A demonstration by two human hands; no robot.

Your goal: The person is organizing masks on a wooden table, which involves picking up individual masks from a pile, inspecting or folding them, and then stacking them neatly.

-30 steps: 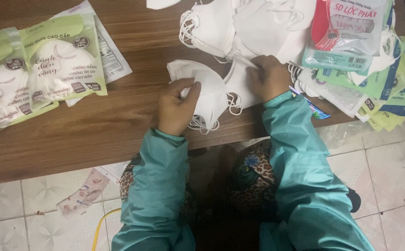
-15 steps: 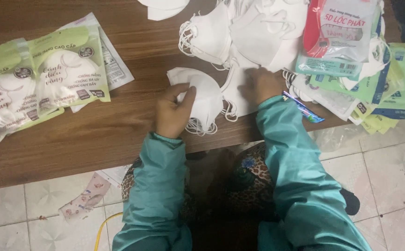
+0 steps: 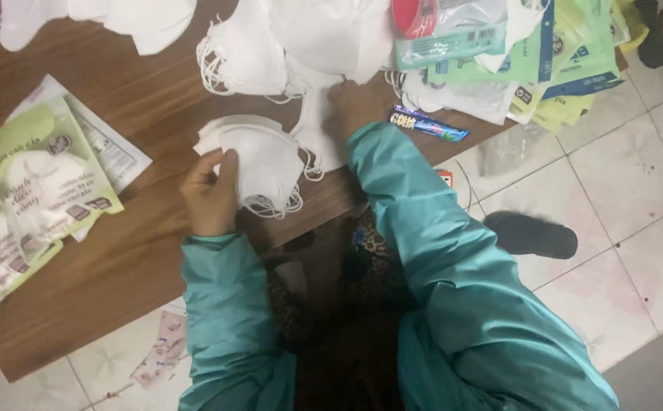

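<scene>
Spreading under both hands, the wooden tabletop [image 3: 133, 114] carries everything. Beyond the right hand [image 3: 354, 103] lies a loose heap of white masks [image 3: 301, 38]; that hand rests curled on its edge, grip unclear. The left hand [image 3: 210, 190] pinches a small nested mask stack [image 3: 259, 164] by its rim. Masks look light, soft, crushable; hold folded edges, not the tangling ear loops [image 3: 274, 205].

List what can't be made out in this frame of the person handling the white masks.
- Head view: right hand fingertips tucked under the mask pile; its grip is hidden.
- Left hand palm side faces the small mask stack; how many masks it pinches is unclear.
- Top edge crops the mask pile and the red-topped packet.
- Left edge cuts off the green packets.
- Teal sleeves hide the lap below the table.
</scene>
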